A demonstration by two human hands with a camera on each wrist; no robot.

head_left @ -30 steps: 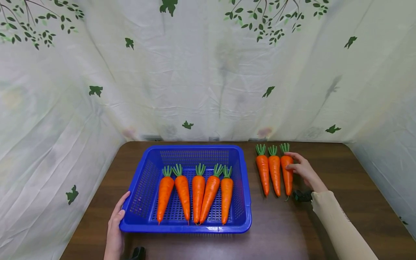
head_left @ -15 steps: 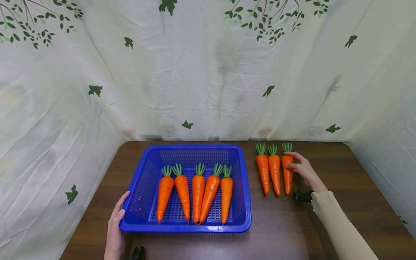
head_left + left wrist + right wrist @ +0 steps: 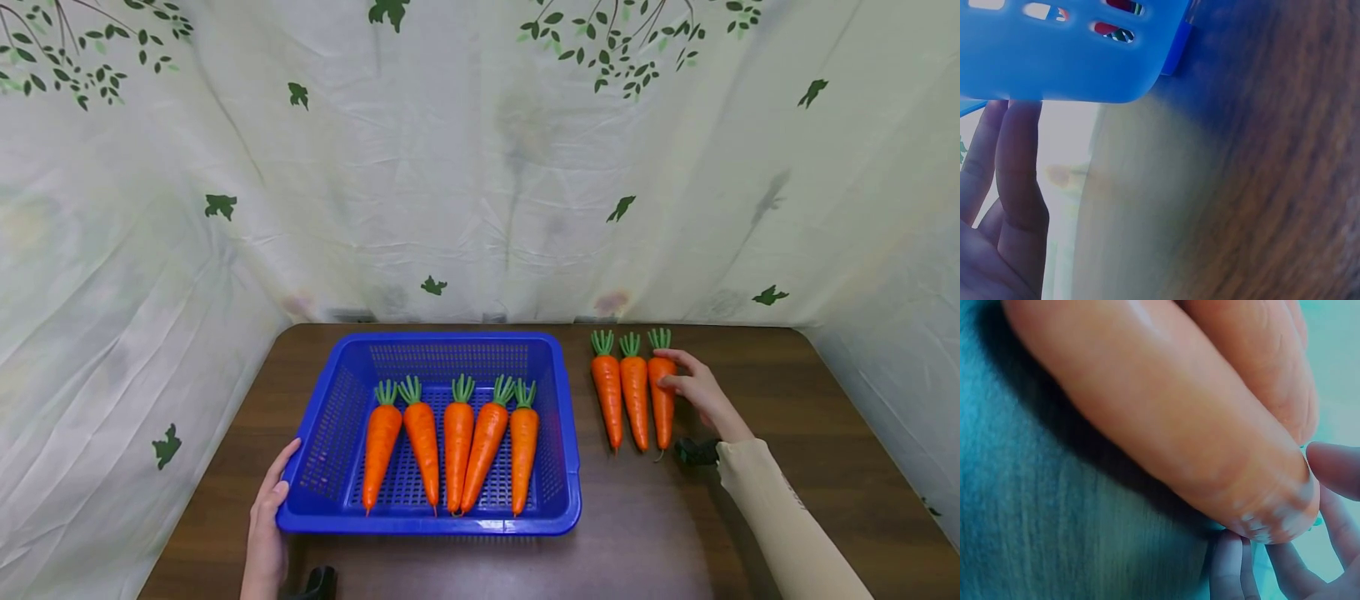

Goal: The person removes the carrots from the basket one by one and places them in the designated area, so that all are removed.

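On the table's right side, my right hand (image 3: 701,390) holds the rightmost of three orange carrots in a row, this carrot (image 3: 663,408) between thumb and fingers near its green top. In the right wrist view, the thumb and fingers lie on opposite sides of the carrot's thick end (image 3: 1229,469). To its left lie the middle carrot (image 3: 636,408) and the left carrot (image 3: 607,404). My left hand (image 3: 264,521) touches the left rim of a blue plastic basket (image 3: 311,458). In the left wrist view its fingers (image 3: 1017,162) reach fairly straight to the basket's edge; the fingertips are hidden.
Inside the basket, several carrots (image 3: 458,458) lie side by side, tops toward the back. The brown wooden table (image 3: 637,533) ends at a pale curtain (image 3: 480,208) printed with leaves. A black device (image 3: 321,582) shows by the left wrist, another black device (image 3: 697,452) by the right.
The rightmost carrot's top shifts slightly right, then a little back left, under my right hand. My left hand and the basket stay in place.
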